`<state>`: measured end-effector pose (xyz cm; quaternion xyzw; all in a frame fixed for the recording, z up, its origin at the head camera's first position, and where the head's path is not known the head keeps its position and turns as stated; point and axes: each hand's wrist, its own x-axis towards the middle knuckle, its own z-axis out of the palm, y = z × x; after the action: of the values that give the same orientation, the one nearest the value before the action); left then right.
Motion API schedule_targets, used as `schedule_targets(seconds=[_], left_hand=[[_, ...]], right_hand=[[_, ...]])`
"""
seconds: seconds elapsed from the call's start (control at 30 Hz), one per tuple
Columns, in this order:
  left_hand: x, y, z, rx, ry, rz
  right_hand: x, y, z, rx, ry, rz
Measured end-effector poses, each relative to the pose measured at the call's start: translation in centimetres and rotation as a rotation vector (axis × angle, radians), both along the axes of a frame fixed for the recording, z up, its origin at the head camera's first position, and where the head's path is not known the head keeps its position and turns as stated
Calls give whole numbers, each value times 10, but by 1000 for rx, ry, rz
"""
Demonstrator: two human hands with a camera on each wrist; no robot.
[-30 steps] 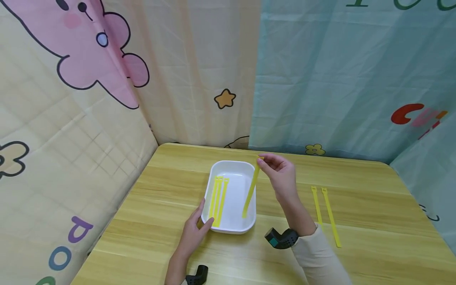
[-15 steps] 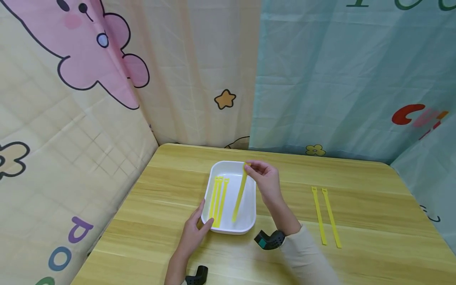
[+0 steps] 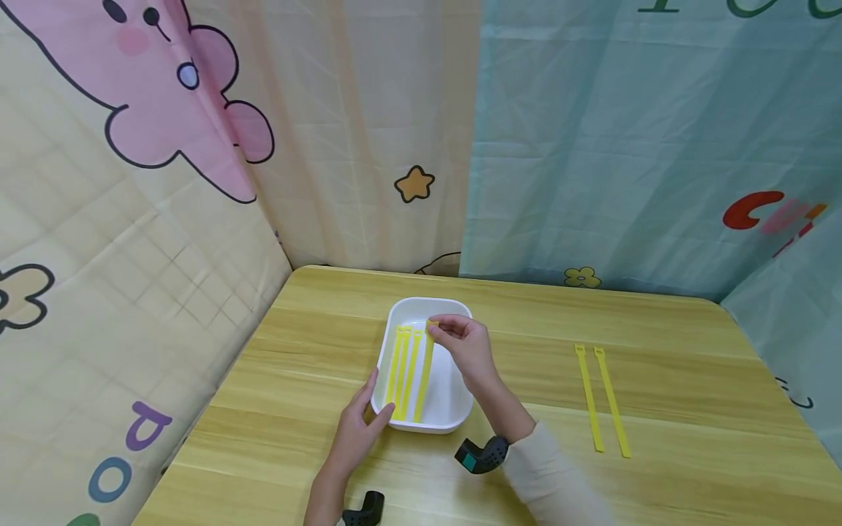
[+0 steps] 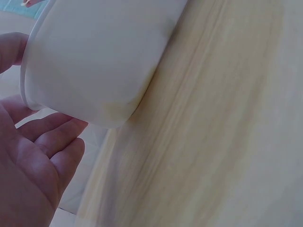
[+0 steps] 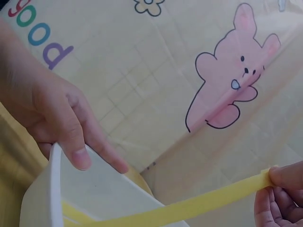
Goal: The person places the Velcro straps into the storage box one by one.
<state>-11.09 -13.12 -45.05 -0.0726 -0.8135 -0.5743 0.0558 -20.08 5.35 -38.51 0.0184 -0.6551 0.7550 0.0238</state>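
Yellow cable tie [image 3: 424, 380] pinched at far end by R hand [image 3: 468, 354], prob. so it hangs straight over white tray [image 3: 450, 394], right of three ties [image 3: 411, 374]; L hand [image 3: 358, 424] grips tray near-left, prob. to steady it.

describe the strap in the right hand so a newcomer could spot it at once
On the table stands a white tray. Inside, three yellow straps lie along the left side, and the held strap slants just right of them. Unlike those and the two straps out on the table, its raised end is pinched by the right hand.
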Motion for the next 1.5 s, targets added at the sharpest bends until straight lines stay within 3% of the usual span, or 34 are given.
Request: schedule_targets(seconds=[0.23,0.37,1.03,1.5], left_hand=[[-9,-6,-26,-22,-1,17],[-10,-8,-31,-5,11,16],[-10,-6,-27,18,28,2],[-8,-7,-26,8,7,8]], right_hand=[[-2,-4,-7,36,-30,3],[-5,-5,-12,44,-41,-6],[-31,-8,-27,174,-120,-99],[-45,-13,-37,236,-158,-94]])
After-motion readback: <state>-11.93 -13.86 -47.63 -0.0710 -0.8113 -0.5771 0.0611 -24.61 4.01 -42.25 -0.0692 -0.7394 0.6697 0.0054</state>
